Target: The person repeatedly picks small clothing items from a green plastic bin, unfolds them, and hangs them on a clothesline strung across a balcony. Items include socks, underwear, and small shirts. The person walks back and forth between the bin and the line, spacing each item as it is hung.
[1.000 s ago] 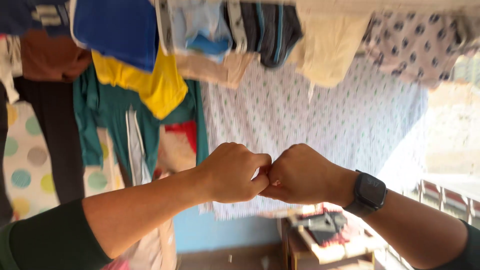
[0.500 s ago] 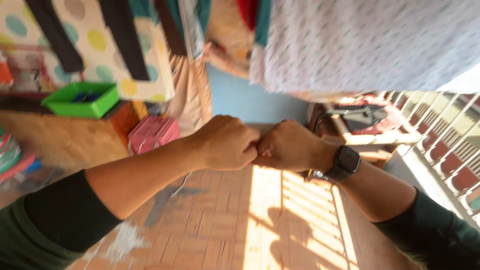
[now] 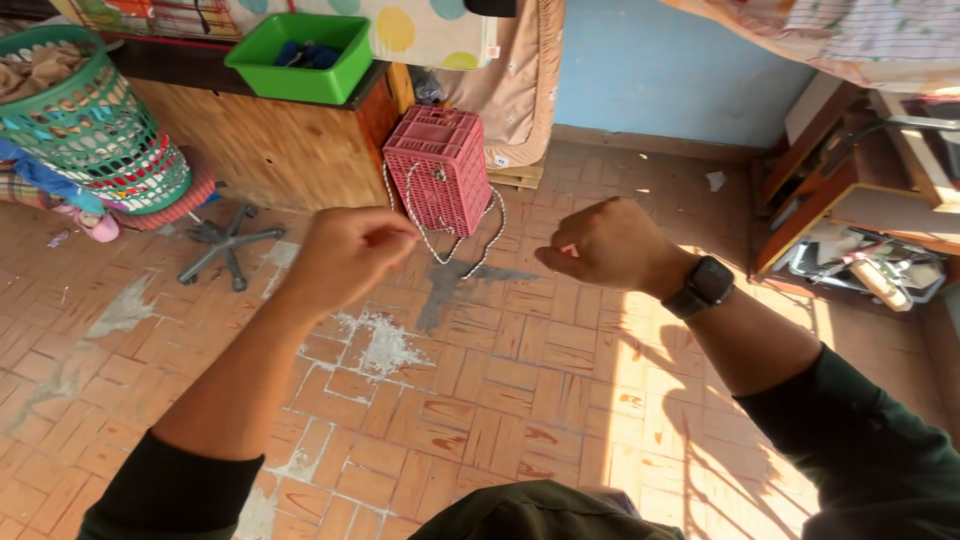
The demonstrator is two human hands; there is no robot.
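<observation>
Both grips are clenching into fists above the brick floor (image 3: 480, 400), and neither is visibly holding anything: the left hand (image 3: 350, 250) and the right hand (image 3: 610, 245) are hovering apart, the right wearing a dark watch (image 3: 705, 287). The pink crate (image 3: 440, 180) is sitting on the floor just beyond and between the fists, untouched, its looped cord handle (image 3: 455, 250) dangling toward them. Reaching down blindly, a hand could be snagging that cord and tipping the crate. A teal laundry basket (image 3: 95, 125) is standing well left of the crate, and a green tray (image 3: 300, 60) is resting on the wooden cabinet (image 3: 270, 145) beside it.
</observation>
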